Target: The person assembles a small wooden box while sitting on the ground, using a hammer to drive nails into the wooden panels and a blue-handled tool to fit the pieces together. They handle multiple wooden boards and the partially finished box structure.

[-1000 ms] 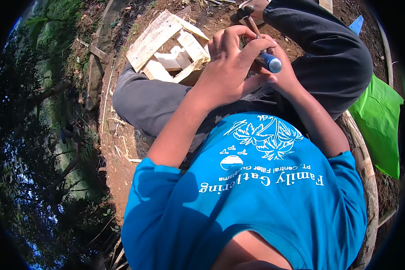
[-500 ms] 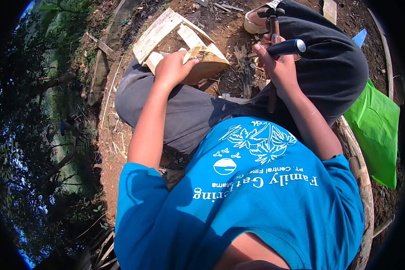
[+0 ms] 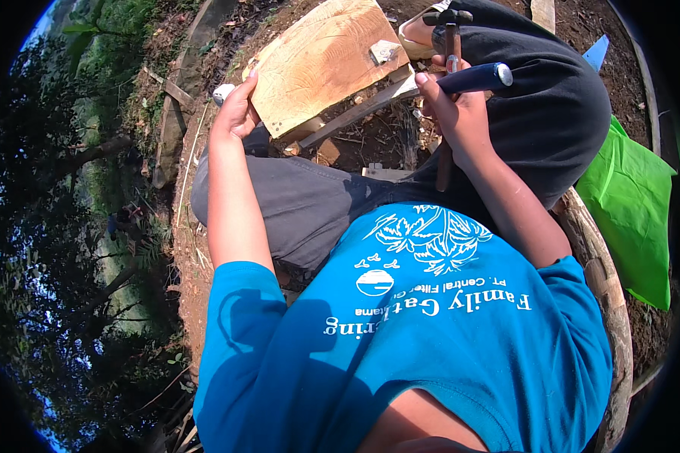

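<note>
My left hand [image 3: 238,112] is closed on the left edge of a wooden piece. Its broad pale face [image 3: 321,64], marked with curved grain, is turned up toward me. A small whitish patch [image 3: 384,53] shows near its right end, and a narrow wood strip [image 3: 359,112] sticks out below. Closed too, my right hand [image 3: 461,117] grips two tools at once. One is a hammer [image 3: 452,41] with its dark head pointing away from me. The other is a tool with a dark blue handle [image 3: 472,78] and a metal cap; its working end is hidden.
My crossed legs in dark trousers [image 3: 551,98] frame the work. Brown soil with wood scraps [image 3: 347,140] lies between them. A bright green sheet [image 3: 631,211] is at the right, beside a curved log [image 3: 601,279]. A blue scrap [image 3: 597,53] lies farther off.
The wooden piece has been turned so its broad grained face shows. My left hand has shifted left from its near side to its left edge. My right hand still holds both tools.
</note>
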Motion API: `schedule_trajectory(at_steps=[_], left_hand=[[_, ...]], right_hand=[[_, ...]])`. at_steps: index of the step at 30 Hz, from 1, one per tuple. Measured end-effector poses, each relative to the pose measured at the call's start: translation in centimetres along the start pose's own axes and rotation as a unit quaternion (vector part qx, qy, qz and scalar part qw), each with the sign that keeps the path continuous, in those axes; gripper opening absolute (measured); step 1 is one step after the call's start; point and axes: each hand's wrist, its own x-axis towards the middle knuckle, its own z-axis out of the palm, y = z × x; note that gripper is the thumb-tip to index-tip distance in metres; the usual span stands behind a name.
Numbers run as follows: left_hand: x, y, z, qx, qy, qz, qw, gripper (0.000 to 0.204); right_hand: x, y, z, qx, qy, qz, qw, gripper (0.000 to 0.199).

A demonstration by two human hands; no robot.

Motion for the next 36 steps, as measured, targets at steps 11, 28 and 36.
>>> schedule_trajectory(at_steps=[11, 28, 36], left_hand=[[2.7, -4.8, 3.3, 0.251, 0.34, -0.001, 0.906, 0.069], [4.2, -6.1, 7.8, 0.477, 0.193, 0.183, 0.838, 0.079], [-22.7, -10.7, -3.1, 0.247, 0.519, 0.347, 0.741, 0.052]], right_hand=[[-0.1, -0.9, 0.2, -0.011, 0.02, 0.016, 1.0, 0.056], [0.2, -1.0, 1.1, -0.019, 0.019, 0.025, 0.999, 0.053], [0.2, -3.8, 0.7, -0.005, -0.023, -0.008, 1.0, 0.031]])
